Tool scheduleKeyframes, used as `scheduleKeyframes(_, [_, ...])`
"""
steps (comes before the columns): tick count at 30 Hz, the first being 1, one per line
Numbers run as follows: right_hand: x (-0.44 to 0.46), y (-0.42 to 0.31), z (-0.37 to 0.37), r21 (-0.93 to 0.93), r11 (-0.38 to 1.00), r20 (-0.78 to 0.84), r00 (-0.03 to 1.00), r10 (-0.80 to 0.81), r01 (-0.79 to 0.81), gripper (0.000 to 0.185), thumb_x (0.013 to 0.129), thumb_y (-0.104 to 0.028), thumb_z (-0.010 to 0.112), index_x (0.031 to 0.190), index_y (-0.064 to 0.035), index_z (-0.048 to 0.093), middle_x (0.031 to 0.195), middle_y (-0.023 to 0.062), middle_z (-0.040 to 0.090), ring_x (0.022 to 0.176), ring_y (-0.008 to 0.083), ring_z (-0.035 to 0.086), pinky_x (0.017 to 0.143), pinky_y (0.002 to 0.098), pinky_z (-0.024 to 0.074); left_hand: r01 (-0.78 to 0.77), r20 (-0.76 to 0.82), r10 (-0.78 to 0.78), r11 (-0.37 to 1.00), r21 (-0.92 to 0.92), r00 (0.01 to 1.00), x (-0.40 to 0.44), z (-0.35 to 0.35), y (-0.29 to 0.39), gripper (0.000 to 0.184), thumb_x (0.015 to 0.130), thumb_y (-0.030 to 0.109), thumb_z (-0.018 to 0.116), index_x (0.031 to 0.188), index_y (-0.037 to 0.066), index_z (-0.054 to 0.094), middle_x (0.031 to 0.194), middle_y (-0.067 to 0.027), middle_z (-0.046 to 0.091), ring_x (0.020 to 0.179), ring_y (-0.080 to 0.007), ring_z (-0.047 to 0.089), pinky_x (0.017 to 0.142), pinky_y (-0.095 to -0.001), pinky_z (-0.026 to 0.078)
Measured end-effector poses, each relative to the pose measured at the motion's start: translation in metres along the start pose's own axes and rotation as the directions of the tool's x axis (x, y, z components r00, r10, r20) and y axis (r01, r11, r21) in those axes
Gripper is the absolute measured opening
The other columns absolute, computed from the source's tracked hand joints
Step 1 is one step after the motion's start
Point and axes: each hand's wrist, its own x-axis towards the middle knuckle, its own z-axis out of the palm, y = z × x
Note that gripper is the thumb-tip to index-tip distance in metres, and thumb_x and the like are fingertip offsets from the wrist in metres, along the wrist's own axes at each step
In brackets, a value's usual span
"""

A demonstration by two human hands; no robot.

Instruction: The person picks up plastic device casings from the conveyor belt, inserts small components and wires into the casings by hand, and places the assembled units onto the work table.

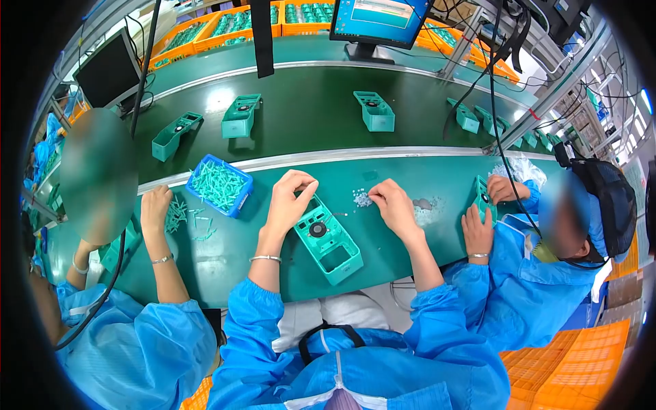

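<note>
A green plastic housing [329, 244] with a round black speaker-like part [318, 229] lies at a slant on the bench in front of me. My left hand [288, 199] is closed at its far end, fingers curled over the edge there. To the right, my right hand [396, 208] has thumb and fingers pinched together beside a little pile of small clear pieces [361, 198]. Whatever sits between those fingertips is too small to make out. A thin small part [339, 214] rests by the housing's right side.
A blue bin [239, 203] of green sticks stands left, with loose sticks [175, 213] beside it. Co-workers sit on both sides; the right one's hands [477, 229] are on another housing [482, 198]. Further housings [374, 113] lie on the dark belt [301, 102] beyond a metal rail.
</note>
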Motion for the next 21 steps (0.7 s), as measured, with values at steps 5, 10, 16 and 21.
scheduleKeyframes(5, [0.005,-0.006,0.001,-0.006,1.0,0.003,1.0,-0.018,0.018,0.005,0.094,-0.005,0.072,0.099,-0.0024,0.073,0.101,0.012,0.069,0.09,0.0331,0.068,0.077,0.0411,0.0532,0.024,0.006,-0.024,1.0,-0.004,1.0,0.001,-0.002,0.0,0.011,0.095,0.006,0.075,0.101,-0.004,0.075,0.102,-0.0095,0.071,0.092,-0.0166,0.07,0.084,-0.0297,0.058])
scheduleKeyframes(10, [0.009,-0.007,0.001,0.011,1.0,0.012,1.0,0.016,-0.016,0.004,0.095,-0.007,0.071,0.098,-0.0034,0.071,0.1,0.0118,0.068,0.093,0.0345,0.068,0.078,0.0437,0.0534,0.029,0.007,-0.029,0.999,-0.015,1.0,0.001,-0.001,0.001,0.011,0.095,0.005,0.074,0.101,-0.004,0.075,0.101,-0.0104,0.071,0.089,-0.02,0.071,0.081,-0.0311,0.059])
scheduleKeyframes(16, [0.013,-0.01,0.004,-0.027,1.0,0.036,0.999,0.006,-0.005,0.004,0.094,-0.006,0.072,0.097,-0.0034,0.07,0.1,0.0119,0.067,0.091,0.0342,0.068,0.078,0.0435,0.0533,0.007,0.03,-0.007,1.0,0.02,1.0,0.001,-0.002,0.0,0.011,0.095,0.005,0.073,0.101,-0.004,0.075,0.102,-0.0106,0.071,0.088,-0.0207,0.072,0.079,-0.0313,0.059])
scheduleKeyframes(21, [0.017,-0.01,0.009,-0.048,0.999,0.039,0.999,0.002,0.0,0.006,0.093,-0.004,0.073,0.098,-0.0015,0.072,0.1,0.0129,0.068,0.089,0.0334,0.069,0.077,0.0419,0.0537,0.004,0.032,-0.005,1.0,0.028,0.999,0.001,-0.002,0.0,0.011,0.094,0.005,0.073,0.101,-0.004,0.075,0.102,-0.0104,0.071,0.086,-0.0208,0.071,0.078,-0.0314,0.059])
